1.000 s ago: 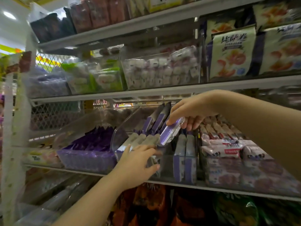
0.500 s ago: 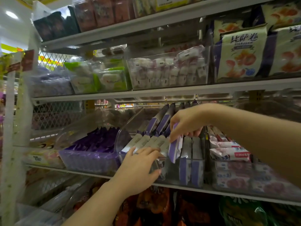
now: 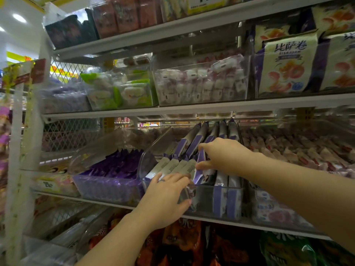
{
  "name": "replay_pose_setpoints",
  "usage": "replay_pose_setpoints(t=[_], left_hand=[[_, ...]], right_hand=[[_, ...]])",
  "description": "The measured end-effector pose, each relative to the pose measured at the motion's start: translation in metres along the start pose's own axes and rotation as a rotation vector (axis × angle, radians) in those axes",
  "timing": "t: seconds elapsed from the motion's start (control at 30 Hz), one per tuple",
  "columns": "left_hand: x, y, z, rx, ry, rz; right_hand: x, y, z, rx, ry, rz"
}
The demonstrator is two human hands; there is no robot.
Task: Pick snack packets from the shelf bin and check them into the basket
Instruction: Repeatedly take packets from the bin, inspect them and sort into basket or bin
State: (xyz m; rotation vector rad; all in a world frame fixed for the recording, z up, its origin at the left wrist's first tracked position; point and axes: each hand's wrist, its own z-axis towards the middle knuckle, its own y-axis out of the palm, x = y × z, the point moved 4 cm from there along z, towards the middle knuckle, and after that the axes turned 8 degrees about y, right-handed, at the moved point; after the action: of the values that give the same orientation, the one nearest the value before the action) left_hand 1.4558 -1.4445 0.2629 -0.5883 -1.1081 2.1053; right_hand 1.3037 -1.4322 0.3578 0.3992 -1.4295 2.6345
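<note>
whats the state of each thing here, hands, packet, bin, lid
left hand, grips the snack bin's front wall
right hand, pinches one purple packet
purple packet, tilted, above the bin's front row
snack bin, on the shelf, packed with packets
bin lid, raised open

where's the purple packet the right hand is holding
In the head view, centre frame: the right hand pinches the purple packet over the clear bin, just above the left hand.

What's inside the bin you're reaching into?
Purple-and-grey snack packets standing in rows; the right hand pinches one packet. The left hand covers part of the bin front, hiding what's behind.
</note>
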Motion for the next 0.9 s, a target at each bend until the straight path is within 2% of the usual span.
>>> replay_pose_setpoints(t=[0.07,0.13,0.23,0.3,0.47,0.67,0.8,0.9], left_hand=[[0.0,0.0,0.0,-0.002,0.006,-0.012],[0.0,0.0,0.0,-0.007,0.0,-0.021],[-0.001,-0.003,0.0,0.004,-0.025,-0.076],[-0.001,-0.007,0.0,0.023,-0.062,-0.133],[0.015,-0.014,0.002,0.125,-0.023,-0.305],[0.024,-0.004,0.007,0.021,0.031,-0.113],[0.02,-0.006,0.007,0.044,0.036,-0.131],[0.018,-0.005,0.006,0.047,0.047,-0.132]], right_hand=[[-0.008,0.007,-0.007,-0.03,-0.063,-0.082],[-0.014,0.017,-0.013,-0.135,-0.111,-0.092],[-0.012,0.016,-0.016,-0.359,-0.114,0.176],[-0.007,0.004,-0.014,-0.389,-0.142,0.28],[0.006,-0.004,-0.02,-0.489,-0.256,0.181],[0.004,0.007,-0.015,-0.478,-0.288,0.078],[0.001,0.005,-0.015,-0.512,-0.297,0.094],[-0.001,-0.005,-0.006,-0.443,-0.284,0.101]])
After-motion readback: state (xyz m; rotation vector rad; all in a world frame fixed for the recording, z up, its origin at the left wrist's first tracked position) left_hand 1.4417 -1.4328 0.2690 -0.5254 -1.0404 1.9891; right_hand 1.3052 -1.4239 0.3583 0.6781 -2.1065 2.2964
